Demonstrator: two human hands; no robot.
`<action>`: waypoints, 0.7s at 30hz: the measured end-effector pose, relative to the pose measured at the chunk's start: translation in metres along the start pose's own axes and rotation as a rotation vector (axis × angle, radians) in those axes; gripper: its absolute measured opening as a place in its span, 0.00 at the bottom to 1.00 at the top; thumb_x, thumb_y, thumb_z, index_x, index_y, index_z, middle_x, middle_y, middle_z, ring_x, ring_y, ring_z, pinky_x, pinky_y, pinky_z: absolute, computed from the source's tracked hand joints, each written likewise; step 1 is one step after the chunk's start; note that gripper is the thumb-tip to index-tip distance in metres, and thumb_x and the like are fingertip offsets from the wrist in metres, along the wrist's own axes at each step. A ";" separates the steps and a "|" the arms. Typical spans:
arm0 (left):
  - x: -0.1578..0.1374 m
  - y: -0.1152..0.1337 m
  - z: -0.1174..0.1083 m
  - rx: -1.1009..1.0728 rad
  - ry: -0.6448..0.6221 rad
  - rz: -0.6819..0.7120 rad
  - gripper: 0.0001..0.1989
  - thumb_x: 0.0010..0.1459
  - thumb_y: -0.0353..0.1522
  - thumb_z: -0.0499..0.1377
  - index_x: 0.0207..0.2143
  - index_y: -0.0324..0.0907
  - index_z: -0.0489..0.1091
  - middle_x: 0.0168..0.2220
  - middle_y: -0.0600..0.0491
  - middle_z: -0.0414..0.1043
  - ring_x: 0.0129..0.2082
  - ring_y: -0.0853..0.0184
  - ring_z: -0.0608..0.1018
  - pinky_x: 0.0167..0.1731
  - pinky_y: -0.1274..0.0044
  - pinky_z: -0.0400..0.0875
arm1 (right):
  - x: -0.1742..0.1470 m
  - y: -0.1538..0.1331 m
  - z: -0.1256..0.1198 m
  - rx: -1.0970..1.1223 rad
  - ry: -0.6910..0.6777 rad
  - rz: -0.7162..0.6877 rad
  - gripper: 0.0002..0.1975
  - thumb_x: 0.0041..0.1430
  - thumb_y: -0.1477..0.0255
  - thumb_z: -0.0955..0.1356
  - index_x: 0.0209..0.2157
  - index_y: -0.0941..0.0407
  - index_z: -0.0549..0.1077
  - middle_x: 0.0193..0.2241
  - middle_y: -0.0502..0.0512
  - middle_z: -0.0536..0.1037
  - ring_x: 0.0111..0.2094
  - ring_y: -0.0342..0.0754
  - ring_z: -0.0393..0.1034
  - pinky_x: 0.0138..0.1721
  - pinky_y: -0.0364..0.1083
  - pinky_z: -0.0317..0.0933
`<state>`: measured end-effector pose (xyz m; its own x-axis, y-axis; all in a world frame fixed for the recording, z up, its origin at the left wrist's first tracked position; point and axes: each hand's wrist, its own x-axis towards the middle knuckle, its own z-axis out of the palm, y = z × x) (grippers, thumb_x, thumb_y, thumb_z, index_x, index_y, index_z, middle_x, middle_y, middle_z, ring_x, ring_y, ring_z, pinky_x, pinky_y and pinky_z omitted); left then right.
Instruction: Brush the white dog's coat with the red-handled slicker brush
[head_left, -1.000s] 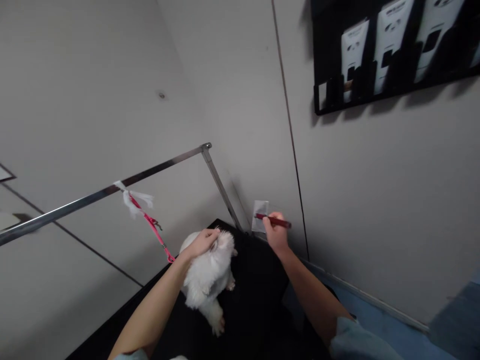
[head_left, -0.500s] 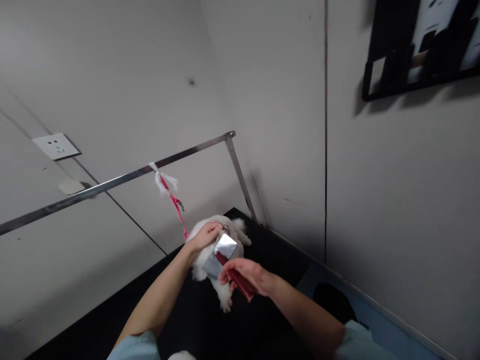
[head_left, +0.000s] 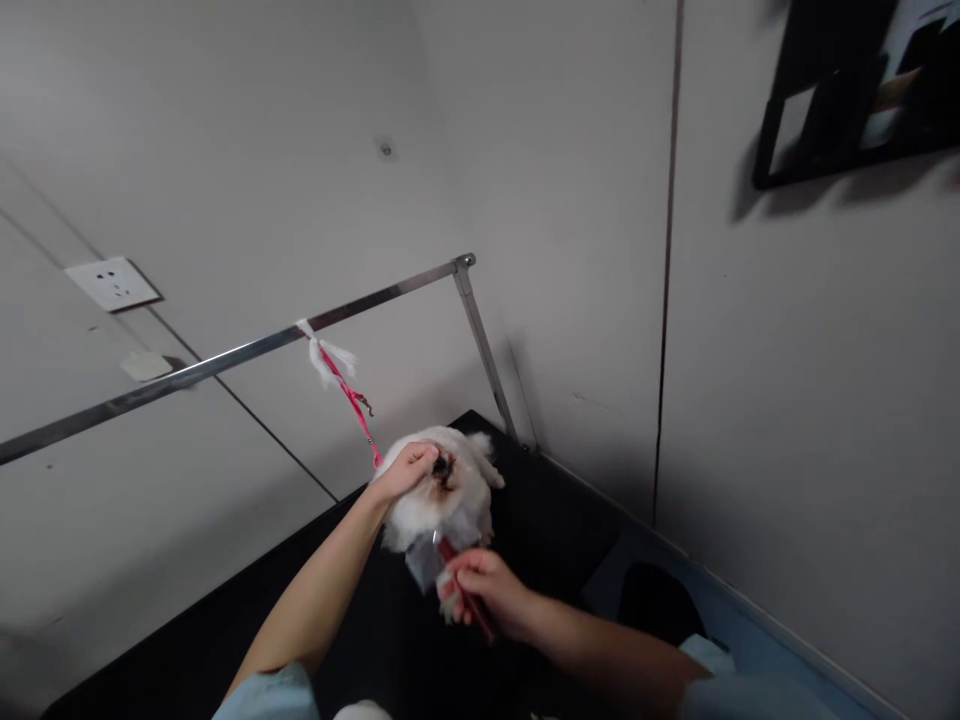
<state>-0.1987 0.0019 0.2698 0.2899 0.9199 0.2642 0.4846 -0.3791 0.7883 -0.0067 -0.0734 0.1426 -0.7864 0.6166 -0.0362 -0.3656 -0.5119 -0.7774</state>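
Note:
A fluffy white dog (head_left: 424,512) is on the black table (head_left: 555,510), its dark nose and brown-stained face fur turned up toward me. My left hand (head_left: 407,468) is closed at its muzzle, fingertips beside the nose. In my right hand (head_left: 491,590) is a slicker brush (head_left: 424,563) with a red handle and a square metal head. The brush head lies against the fur below the dog's face, slightly blurred; its pin side is hidden.
A metal grooming bar (head_left: 247,357) runs above the table, held by an upright post (head_left: 484,350) near the corner. A pink leash (head_left: 352,400) hangs from it toward the dog. Walls stand close behind and right. A black rack (head_left: 832,140) hangs upper right.
My right hand has drawn the slicker brush down from the dog's face to the fur below, uncovering the nose and stained fur. My left hand stays at the muzzle.

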 end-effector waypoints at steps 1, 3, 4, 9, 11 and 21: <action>0.000 -0.001 -0.001 -0.002 0.000 -0.002 0.30 0.56 0.55 0.53 0.23 0.36 0.72 0.27 0.49 0.70 0.28 0.67 0.70 0.31 0.76 0.64 | -0.001 0.002 0.000 -0.007 -0.043 0.038 0.22 0.44 0.58 0.74 0.35 0.57 0.68 0.27 0.54 0.79 0.18 0.41 0.68 0.20 0.41 0.57; 0.002 -0.003 -0.002 0.001 0.001 -0.015 0.30 0.56 0.55 0.53 0.23 0.36 0.71 0.26 0.49 0.69 0.26 0.68 0.69 0.29 0.77 0.63 | -0.001 0.000 0.001 -0.008 -0.081 -0.034 0.20 0.46 0.58 0.73 0.33 0.57 0.68 0.30 0.55 0.80 0.20 0.41 0.69 0.22 0.41 0.58; 0.003 -0.004 -0.002 -0.004 0.005 -0.030 0.30 0.55 0.55 0.54 0.22 0.36 0.71 0.25 0.50 0.69 0.25 0.69 0.68 0.27 0.77 0.62 | 0.001 -0.004 0.001 0.002 -0.058 -0.120 0.19 0.46 0.58 0.73 0.32 0.57 0.67 0.32 0.55 0.80 0.21 0.41 0.70 0.23 0.42 0.59; 0.007 -0.011 -0.005 -0.096 0.010 -0.094 0.29 0.53 0.55 0.56 0.24 0.36 0.72 0.25 0.50 0.71 0.26 0.68 0.69 0.29 0.76 0.64 | 0.008 -0.002 0.000 0.019 0.083 -0.090 0.21 0.42 0.58 0.74 0.31 0.56 0.66 0.29 0.52 0.79 0.20 0.40 0.68 0.23 0.41 0.58; 0.011 -0.014 -0.007 -0.141 0.024 -0.122 0.28 0.52 0.55 0.57 0.26 0.36 0.73 0.26 0.50 0.72 0.26 0.68 0.70 0.29 0.76 0.64 | 0.009 0.000 -0.001 0.025 -0.001 0.019 0.22 0.43 0.57 0.74 0.33 0.56 0.66 0.28 0.54 0.79 0.19 0.41 0.67 0.21 0.41 0.57; 0.055 -0.019 -0.006 -0.296 0.185 -0.202 0.26 0.42 0.54 0.65 0.25 0.38 0.73 0.24 0.52 0.73 0.25 0.68 0.71 0.30 0.76 0.66 | 0.034 0.025 -0.022 -0.078 0.091 0.026 0.20 0.45 0.57 0.72 0.32 0.57 0.67 0.26 0.51 0.78 0.18 0.40 0.66 0.19 0.40 0.55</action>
<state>-0.1976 0.0605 0.2727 0.0467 0.9858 0.1613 0.2501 -0.1679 0.9536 -0.0319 -0.0519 0.1081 -0.7456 0.6571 -0.1108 -0.3028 -0.4823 -0.8220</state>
